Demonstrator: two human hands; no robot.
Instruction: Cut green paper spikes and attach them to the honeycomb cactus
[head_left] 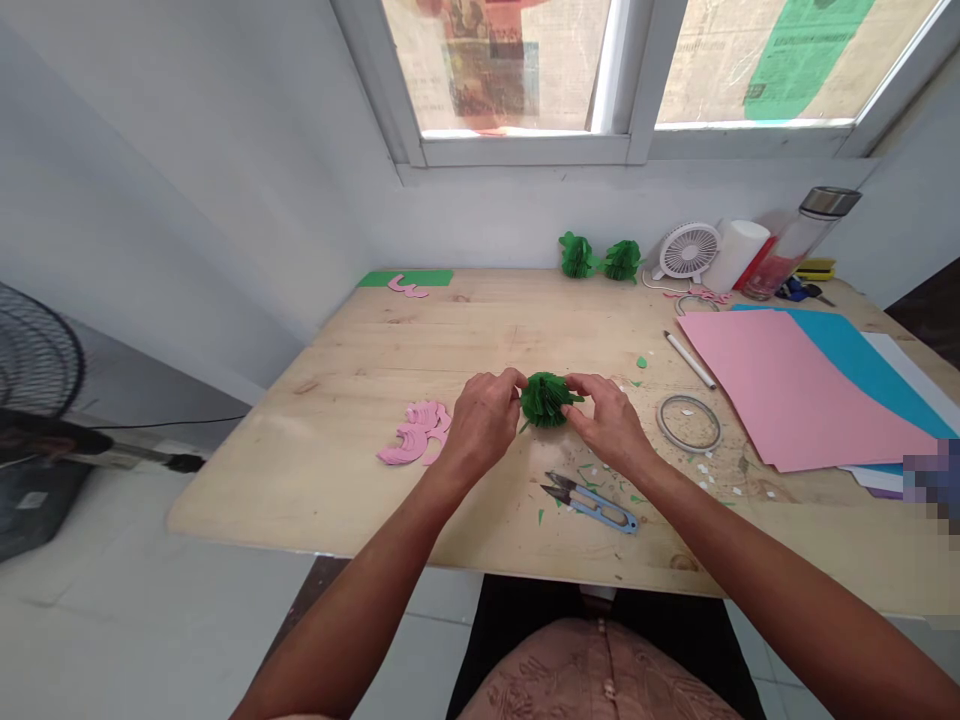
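Observation:
Between my two hands is a green folded-paper pompom (547, 400), its layers fanned out into a ball. My left hand (486, 412) pinches its left edge with thumb and fingertips. On the opposite edge, my right hand (606, 415) grips the paper between thumb and forefinger. Blue-handled thread snips (592, 503) lie on the table just below the hands, among green paper scraps. To the left of my left hand rests a pile of curved pink paper cutouts (412, 435). A metal wire ring (688, 423) lies to the right of my right hand.
Two more green paper pompoms (600, 258) stand against the wall. At the right are pink paper sheets (787, 390), blue sheets, a white pen (690, 360), a small fan (688, 250) and a glass bottle (799, 245). A green strip (420, 278) lies back left on the wooden table (300, 480).

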